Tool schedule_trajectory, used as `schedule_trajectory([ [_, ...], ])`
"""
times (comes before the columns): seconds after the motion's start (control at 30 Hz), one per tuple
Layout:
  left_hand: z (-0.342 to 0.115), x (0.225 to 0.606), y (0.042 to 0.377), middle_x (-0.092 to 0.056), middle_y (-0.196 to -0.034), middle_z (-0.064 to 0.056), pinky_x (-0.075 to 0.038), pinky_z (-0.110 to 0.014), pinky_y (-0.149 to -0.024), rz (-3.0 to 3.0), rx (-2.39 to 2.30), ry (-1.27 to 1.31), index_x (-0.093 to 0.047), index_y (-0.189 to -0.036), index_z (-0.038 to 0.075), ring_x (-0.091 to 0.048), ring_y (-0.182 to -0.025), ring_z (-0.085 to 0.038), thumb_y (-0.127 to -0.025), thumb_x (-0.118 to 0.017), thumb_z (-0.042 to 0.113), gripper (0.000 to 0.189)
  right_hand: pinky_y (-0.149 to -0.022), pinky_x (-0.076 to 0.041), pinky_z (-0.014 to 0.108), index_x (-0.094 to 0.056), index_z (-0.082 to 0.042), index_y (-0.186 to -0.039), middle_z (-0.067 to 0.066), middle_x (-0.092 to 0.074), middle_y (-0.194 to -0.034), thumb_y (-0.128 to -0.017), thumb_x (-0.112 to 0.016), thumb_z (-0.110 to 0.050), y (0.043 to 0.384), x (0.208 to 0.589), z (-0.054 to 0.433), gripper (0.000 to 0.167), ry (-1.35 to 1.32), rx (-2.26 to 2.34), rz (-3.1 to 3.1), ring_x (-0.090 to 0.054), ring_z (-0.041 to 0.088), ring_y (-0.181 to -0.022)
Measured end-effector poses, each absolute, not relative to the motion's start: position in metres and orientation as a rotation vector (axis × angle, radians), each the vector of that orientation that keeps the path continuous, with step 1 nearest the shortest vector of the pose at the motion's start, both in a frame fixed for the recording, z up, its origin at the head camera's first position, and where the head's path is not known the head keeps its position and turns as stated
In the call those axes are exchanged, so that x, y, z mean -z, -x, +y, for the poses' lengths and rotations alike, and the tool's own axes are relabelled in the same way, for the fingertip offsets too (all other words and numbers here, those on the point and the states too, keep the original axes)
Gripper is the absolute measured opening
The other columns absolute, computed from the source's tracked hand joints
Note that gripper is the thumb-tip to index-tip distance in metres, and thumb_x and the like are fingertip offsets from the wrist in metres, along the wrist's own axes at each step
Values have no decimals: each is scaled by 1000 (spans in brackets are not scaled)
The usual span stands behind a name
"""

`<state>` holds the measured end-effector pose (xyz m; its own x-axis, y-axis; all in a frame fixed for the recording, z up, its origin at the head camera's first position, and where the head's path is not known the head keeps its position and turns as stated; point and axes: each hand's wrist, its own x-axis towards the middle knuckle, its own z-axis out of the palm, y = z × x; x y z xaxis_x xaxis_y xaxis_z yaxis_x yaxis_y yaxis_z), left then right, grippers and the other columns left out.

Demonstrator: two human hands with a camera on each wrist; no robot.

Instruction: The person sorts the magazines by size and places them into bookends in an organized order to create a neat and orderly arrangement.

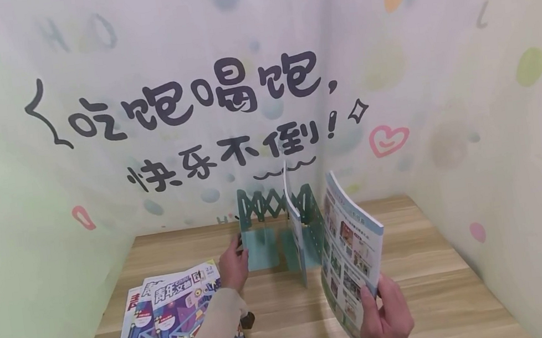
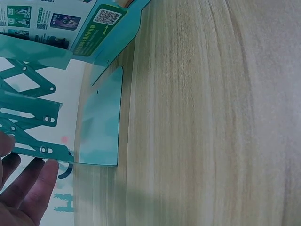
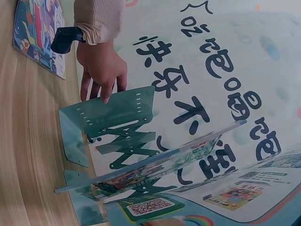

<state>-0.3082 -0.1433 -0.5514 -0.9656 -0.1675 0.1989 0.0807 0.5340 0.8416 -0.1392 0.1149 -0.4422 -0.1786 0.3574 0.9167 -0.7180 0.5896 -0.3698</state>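
Note:
A green expandable bookend (image 1: 274, 203), with a zigzag lattice back and flat base plates, stands near the table's back. My left hand (image 1: 234, 263) grips its left side panel, thumb on the inner face and fingers outside, as the right wrist view (image 3: 102, 68) shows the hand. One thin magazine (image 1: 294, 222) stands upright inside, toward the right panel. To the right of the bookend, my right hand (image 1: 387, 317) holds a second magazine (image 1: 352, 249) upright by its near edge, its printed back cover facing left. This magazine partly hides the right panel (image 1: 317, 214).
Several overlapping magazines (image 1: 177, 313) with blue-purple covers lie flat at the table's left, partly under my left forearm. A printed curtain (image 1: 256, 37) with large dark characters rises behind the wooden table (image 1: 430, 285) and along both sides.

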Motion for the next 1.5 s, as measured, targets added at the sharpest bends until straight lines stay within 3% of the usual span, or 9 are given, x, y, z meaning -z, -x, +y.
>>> schedule_trajectory([
  [0.57,-144,552,308,-52,-141,-14,-54,-40,-88,-2527,1426,-91,-41,-147,14,-61,-112,-30,-97,-58,12,52,-74,-52,15,-66,17,-95,27,-65,-82,-89,-61,-2,164,458,113,21,-468,-967,-1353,-63,22,-75],
  [1.0,-141,552,305,-55,-136,-15,-56,-39,-85,-2487,1382,-71,-46,-144,10,-64,-107,-30,-97,-57,9,48,-63,-51,17,-66,16,-97,23,-65,-80,-88,-59,-2,181,472,110,22,-455,-896,-1461,-57,25,-64],
  [1.17,-141,553,305,-56,-135,-16,-56,-37,-84,-2474,1367,-43,-47,-142,10,-65,-105,-30,-97,-57,7,46,-61,-51,18,-67,14,-99,21,-65,-83,-86,-59,-2,194,489,112,23,-440,-867,-1498,-58,25,-65],
  [1.5,-141,551,304,-54,-136,-19,-56,-40,-85,-2471,1385,-32,-47,-142,9,-64,-106,-32,-97,-57,7,46,-66,-50,22,-67,14,-100,22,-66,-86,-93,-58,-10,219,504,107,27,-454,-855,-1469,-59,29,-69],
])
